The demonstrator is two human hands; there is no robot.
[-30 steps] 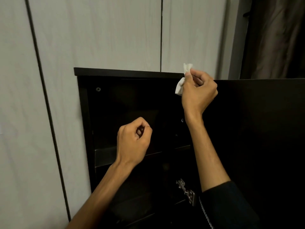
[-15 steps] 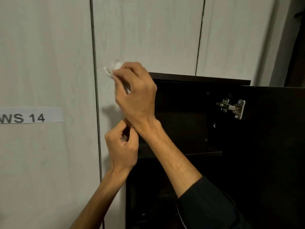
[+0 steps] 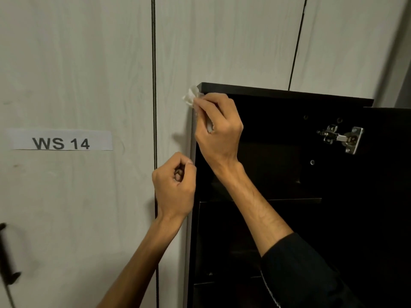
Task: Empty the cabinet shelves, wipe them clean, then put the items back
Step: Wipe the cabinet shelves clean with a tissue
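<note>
Wiping step in hand, by my judgement. Right hand [image 3: 219, 127] pinches white tissue [image 3: 190, 97] against top left corner of dark cabinet [image 3: 278, 92]. Left hand [image 3: 174, 185] clenched, holds nothing visible, just beside cabinet left edge. Upper shelf [image 3: 289, 200] looks bare. Next move probably needs tissue drawn down along edge, then inside onto shelf.

2 hands [image 3: 175, 187] [image 3: 219, 127], 1 tissue [image 3: 190, 96], 1 cabinet [image 3: 278, 92] (open), 1 hinge [image 3: 341, 138]

text: "WS 14" — black print | on: white paper label [image 3: 60, 140] — stuck to pale wall panel [image 3: 66, 63]
</note>
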